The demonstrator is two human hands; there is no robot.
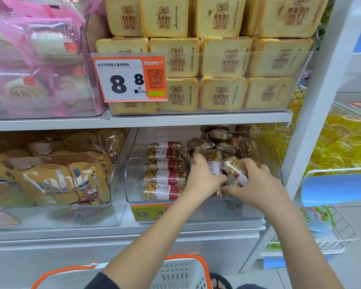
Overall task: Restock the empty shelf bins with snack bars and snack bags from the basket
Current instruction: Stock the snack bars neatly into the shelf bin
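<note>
Both hands, left hand (204, 176) and right hand (256, 182), are curled round a cluster of nut bars (225, 165) inside the clear shelf bin (196, 211). Beside the left hand a stacked row of bars (165, 171) lies with long axes left-to-right; the held bars are tilted, probably to be aligned alongside.

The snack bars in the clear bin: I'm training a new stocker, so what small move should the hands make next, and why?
Probably lay the held bars down beside the neat column. Both the left hand and right hand grip a clutch of snack bars inside the clear bin, whose left side holds a tidy column of bars, while loose bars pile behind.
</note>
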